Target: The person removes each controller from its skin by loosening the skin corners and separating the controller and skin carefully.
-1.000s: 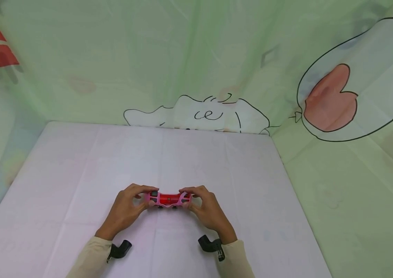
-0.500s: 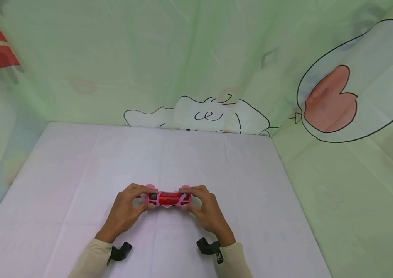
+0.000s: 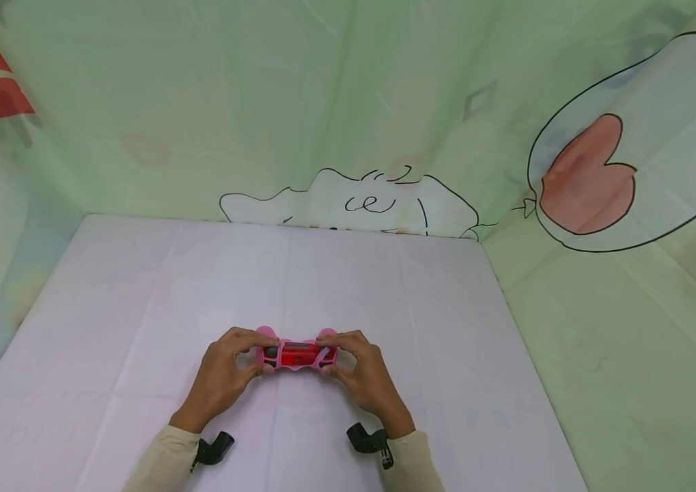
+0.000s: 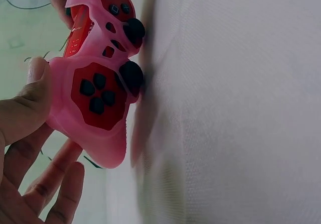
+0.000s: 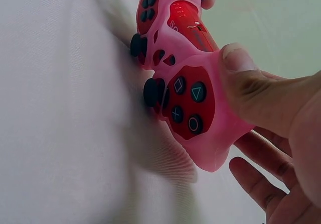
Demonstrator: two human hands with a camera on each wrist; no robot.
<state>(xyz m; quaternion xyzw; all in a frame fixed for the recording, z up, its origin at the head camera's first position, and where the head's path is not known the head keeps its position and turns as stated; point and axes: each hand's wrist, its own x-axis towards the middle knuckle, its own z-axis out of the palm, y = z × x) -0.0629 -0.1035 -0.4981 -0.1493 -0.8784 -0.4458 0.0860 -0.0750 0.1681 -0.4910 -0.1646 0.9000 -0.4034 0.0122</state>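
A red game controller in a pink silicone cover is held between both hands near the middle front of the table. My left hand pinches its left end between thumb and fingers. On the other end, my right hand has the same kind of grip. In the left wrist view the controller shows its direction pad, with the black thumbsticks close to the cloth. Symbol buttons on the controller show in the right wrist view, beside the right thumb. Its back is hidden.
A white cloth covers the table. Green printed curtains hang at the back and sides. Black wrist cameras are strapped at both beige sleeves.
The controller has tilted in the hands: its pink handles now show beyond the fingers, and the thumbsticks have dropped out of the head view. Both hands have hardly moved.
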